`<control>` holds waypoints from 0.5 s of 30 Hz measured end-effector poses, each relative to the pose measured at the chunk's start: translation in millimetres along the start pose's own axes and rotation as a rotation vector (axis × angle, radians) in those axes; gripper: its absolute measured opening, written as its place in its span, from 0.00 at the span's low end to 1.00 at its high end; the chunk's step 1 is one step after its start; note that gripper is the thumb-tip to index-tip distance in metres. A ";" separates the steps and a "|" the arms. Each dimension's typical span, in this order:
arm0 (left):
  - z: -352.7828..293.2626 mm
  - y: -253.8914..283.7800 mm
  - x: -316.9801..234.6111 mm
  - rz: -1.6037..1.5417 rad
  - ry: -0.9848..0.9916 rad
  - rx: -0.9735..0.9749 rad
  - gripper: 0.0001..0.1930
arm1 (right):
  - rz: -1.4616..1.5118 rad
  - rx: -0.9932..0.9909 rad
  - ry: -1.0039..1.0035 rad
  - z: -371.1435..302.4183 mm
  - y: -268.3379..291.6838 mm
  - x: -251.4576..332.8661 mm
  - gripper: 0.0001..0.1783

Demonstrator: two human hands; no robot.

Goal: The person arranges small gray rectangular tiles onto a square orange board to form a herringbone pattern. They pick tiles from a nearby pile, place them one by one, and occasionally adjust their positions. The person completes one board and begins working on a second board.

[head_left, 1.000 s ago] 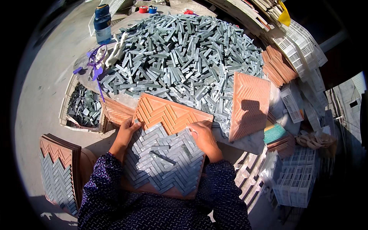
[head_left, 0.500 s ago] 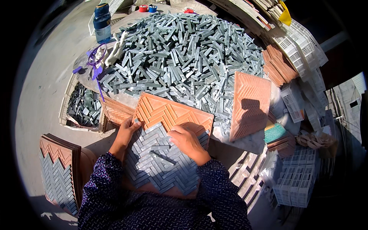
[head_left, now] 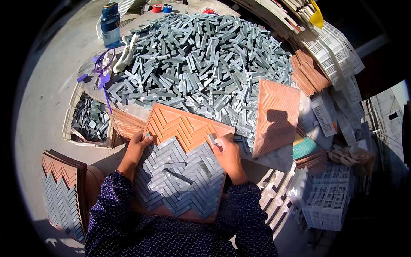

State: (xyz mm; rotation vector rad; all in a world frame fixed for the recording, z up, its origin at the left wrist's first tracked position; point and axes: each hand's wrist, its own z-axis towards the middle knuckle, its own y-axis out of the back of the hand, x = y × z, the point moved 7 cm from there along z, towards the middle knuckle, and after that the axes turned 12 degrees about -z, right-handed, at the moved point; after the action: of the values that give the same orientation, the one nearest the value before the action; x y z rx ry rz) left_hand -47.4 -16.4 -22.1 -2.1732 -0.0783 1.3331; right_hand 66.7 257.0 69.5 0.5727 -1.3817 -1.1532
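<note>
Right hand (head_left: 229, 157), centre of the frame: the thumb and fingers are pinched together on a single grey strip (head_left: 212, 139), its end projecting toward the upper left, over the bare part of an orange tray (head_left: 180, 124). Left hand (head_left: 135, 149), left of centre: the fingers are closed on the tray's upper left edge; a small grey piece shows at the thumb tip, and whether it is gripped cannot be told.

The tray lies tilted at lower centre, before the person's dark patterned sleeves (head_left: 113, 192). Laid strips (head_left: 158, 188) fill its middle and lower part in a zigzag pattern, while zigzag grooves are exposed along its upper part. Two loose strips (head_left: 177, 176) rest on top of the laid ones.

Beyond the tray, a large heap of grey strips (head_left: 205, 60) covers much of the table (head_left: 278, 164). An orange panel (head_left: 276, 118) with similar grooves leans at right of centre.

Outer field: a stack of trays (head_left: 62, 201), its front one partly filled with strips, at lower left; a pale crate (head_left: 68, 126) of dark pieces at left; a blue bottle (head_left: 110, 25) at upper left; white crates (head_left: 327, 203) at lower right.
</note>
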 end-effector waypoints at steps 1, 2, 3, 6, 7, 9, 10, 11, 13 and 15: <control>-0.2 2.1 0.1 0.008 -0.003 0.002 0.14 | -0.043 0.019 0.007 -0.3 -0.1 4.4 0.11; 1.0 4.5 1.8 0.017 -0.006 0.004 0.15 | -0.086 0.037 0.014 -0.4 -0.8 8.2 0.11; 1.3 6.3 1.8 0.026 -0.008 0.006 0.15 | -0.063 0.047 0.011 -0.2 -2.3 10.8 0.11; -1.9 4.2 -3.8 0.025 -0.018 -0.002 0.15 | -0.009 0.078 -0.012 -3.1 -3.1 12.5 0.10; -1.8 3.4 -3.8 0.012 -0.024 -0.005 0.15 | 0.010 0.090 -0.018 -1.9 -2.2 12.5 0.10; 1.6 6.3 0.3 0.026 -0.030 0.019 0.15 | 0.024 0.107 -0.031 0.7 -2.8 10.5 0.10; 3.3 5.4 1.1 0.025 -0.021 0.027 0.15 | 0.020 0.108 -0.038 2.6 -4.0 7.8 0.10; 4.5 4.0 2.1 0.024 -0.012 0.034 0.15 | 0.015 0.109 -0.044 4.2 -4.1 5.7 0.10; 4.5 3.4 3.6 0.009 -0.002 0.034 0.15 | -0.022 0.166 -0.034 6.6 -6.1 4.5 0.10; 2.0 5.6 1.7 0.003 0.001 0.019 0.15 | -0.042 0.208 -0.019 11.8 -7.7 6.6 0.10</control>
State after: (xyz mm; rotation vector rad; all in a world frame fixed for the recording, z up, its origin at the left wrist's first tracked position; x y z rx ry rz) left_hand -49.5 -19.6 -26.9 -2.1589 -0.0614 1.3295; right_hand 52.1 251.8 67.8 0.7428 -1.5235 -1.0567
